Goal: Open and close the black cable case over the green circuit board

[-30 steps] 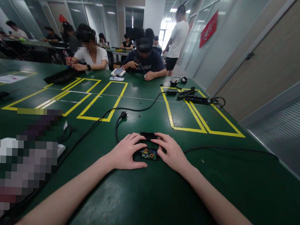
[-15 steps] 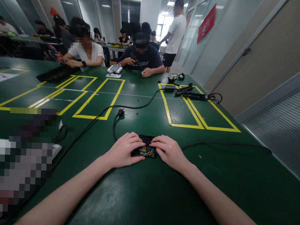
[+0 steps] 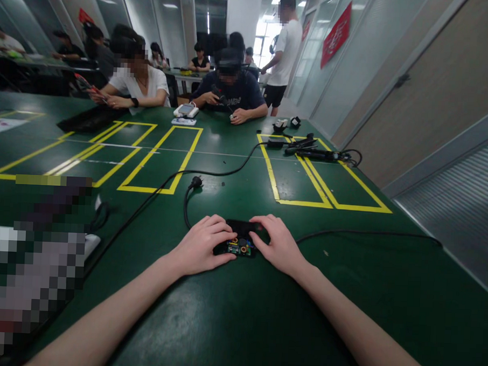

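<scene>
An opened black power adapter lies on the green table, its circuit board (image 3: 240,248) with small ring coils and green parts facing up. Behind the board is a black casing half (image 3: 239,226). My left hand (image 3: 204,244) is closed around the adapter's left end, thumb at the front edge and fingertips over the board. At the right, my right hand (image 3: 276,241) has its thumb and fingertips around the right end of the black casing half. Its fingertips are slightly blurred. A black power plug (image 3: 196,182) on a short cord lies beyond my left hand.
A black cable (image 3: 371,233) runs off to the right. Another long cable (image 3: 212,174) crosses the table towards black tools (image 3: 310,151). Yellow tape (image 3: 303,205) marks rectangles. Two people sit opposite, handling tools; a white device (image 3: 186,111) stands near them. Pixelated items cover the left.
My right fingers have moved off the board to the black casing half behind it, thumb and fingers wider apart. My left hand has stayed in place.
</scene>
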A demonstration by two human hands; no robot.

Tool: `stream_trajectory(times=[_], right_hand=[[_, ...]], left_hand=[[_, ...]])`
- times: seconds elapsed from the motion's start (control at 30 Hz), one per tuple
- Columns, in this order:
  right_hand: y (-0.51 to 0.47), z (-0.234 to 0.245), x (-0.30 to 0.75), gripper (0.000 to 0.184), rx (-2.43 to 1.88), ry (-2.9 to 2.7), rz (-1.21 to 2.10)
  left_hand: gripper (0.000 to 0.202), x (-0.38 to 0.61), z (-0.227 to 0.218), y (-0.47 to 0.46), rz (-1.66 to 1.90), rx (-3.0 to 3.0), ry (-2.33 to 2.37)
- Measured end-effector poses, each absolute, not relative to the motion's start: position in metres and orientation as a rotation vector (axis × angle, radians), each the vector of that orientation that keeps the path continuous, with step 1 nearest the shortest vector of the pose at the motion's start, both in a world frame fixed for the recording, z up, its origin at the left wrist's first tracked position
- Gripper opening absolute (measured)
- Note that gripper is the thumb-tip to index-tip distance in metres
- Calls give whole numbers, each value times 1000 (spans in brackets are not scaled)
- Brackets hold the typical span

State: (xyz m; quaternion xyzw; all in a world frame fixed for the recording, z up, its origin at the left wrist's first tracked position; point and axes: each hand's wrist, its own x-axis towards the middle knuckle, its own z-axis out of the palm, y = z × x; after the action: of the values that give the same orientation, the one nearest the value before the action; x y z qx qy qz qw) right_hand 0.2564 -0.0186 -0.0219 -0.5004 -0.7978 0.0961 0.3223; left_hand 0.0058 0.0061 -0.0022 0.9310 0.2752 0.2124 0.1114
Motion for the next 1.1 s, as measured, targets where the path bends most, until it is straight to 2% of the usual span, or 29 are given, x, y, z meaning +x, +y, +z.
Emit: stream_trajectory(times=[0.17, 0.27, 0.43, 0.73, 1.1], right_hand=[[-20, -21, 258, 12, -1209, -1953, 554], [-20, -19, 258, 15, -1170, -1841, 654], [-20, -18, 258, 24, -1174, -1778, 707], [-20, -18, 257, 25, -1203, -1676, 776], [-21, -16, 257, 21, -1174, -1749, 748]], left_hand=[[29, 6, -3, 6, 691, 2736, 814], [32, 6, -3, 5, 752, 2696, 886], [50, 4, -4, 5, 782, 2558, 933], [77, 3, -6, 7, 768, 2469, 950], [70, 3, -4, 7, 699, 2411, 981]])
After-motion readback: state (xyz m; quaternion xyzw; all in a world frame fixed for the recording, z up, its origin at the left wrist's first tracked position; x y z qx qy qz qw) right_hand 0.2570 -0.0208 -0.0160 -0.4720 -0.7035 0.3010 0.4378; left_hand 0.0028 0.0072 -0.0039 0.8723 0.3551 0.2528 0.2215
